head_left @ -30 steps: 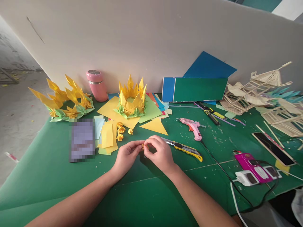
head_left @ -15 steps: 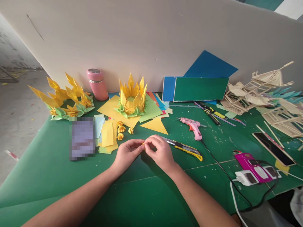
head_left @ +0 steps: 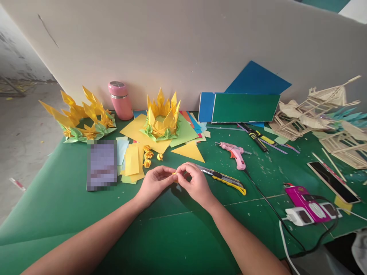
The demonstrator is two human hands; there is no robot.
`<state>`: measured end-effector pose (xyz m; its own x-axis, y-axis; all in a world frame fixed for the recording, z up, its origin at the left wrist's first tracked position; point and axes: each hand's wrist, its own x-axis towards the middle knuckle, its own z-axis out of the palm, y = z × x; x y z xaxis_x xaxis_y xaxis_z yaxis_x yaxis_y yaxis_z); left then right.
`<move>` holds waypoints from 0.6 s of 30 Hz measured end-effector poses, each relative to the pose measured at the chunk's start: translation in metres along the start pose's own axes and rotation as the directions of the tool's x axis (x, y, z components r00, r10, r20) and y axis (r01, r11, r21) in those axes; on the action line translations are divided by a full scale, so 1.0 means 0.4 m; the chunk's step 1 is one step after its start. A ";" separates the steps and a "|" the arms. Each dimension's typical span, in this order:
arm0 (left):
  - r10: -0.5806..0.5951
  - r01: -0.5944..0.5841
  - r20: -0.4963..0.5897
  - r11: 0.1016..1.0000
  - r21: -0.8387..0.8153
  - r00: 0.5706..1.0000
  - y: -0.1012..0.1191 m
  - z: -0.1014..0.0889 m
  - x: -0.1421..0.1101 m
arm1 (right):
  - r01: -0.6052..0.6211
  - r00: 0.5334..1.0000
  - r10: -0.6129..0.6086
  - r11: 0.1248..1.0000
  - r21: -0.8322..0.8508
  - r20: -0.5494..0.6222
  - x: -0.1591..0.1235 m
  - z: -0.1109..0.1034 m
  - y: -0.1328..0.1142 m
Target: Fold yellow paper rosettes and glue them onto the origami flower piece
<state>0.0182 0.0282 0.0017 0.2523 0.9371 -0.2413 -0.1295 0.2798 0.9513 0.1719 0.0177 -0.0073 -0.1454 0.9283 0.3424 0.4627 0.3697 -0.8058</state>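
Currently, the left hand (head_left: 152, 184) and right hand (head_left: 196, 185) pinch a small yellow paper piece (head_left: 175, 174) between their fingertips, near the cutter (head_left: 222, 177), and too firm a squeeze could crease or crush it.

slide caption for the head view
Left hand and right hand pinch a small yellow piece near a yellow utility knife.

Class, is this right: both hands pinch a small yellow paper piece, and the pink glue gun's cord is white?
Not white: the head view shows a black cord on the glue gun; the left hand and right hand pinch the piece.
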 end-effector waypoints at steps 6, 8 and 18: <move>0.023 -0.024 0.014 1.000 0.011 1.000 -0.001 0.001 0.003 | -0.008 1.000 0.008 1.000 0.011 0.027 0.002 -0.005 -0.007; 0.038 -0.037 -0.003 0.999 0.021 0.999 -0.006 0.004 0.003 | -0.005 1.000 0.005 1.000 0.003 0.024 0.002 -0.004 -0.008; 0.121 -0.110 -0.093 0.987 0.115 0.988 -0.027 0.011 -0.005 | 0.060 0.997 -0.062 0.997 -0.041 -0.039 -0.003 0.006 -0.006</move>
<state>0.0234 0.0225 -0.0071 0.1440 0.9795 -0.1411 -0.0456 0.1490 0.9878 0.1689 0.0158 -0.0068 -0.1391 0.9014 0.4100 0.4886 0.4226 -0.7634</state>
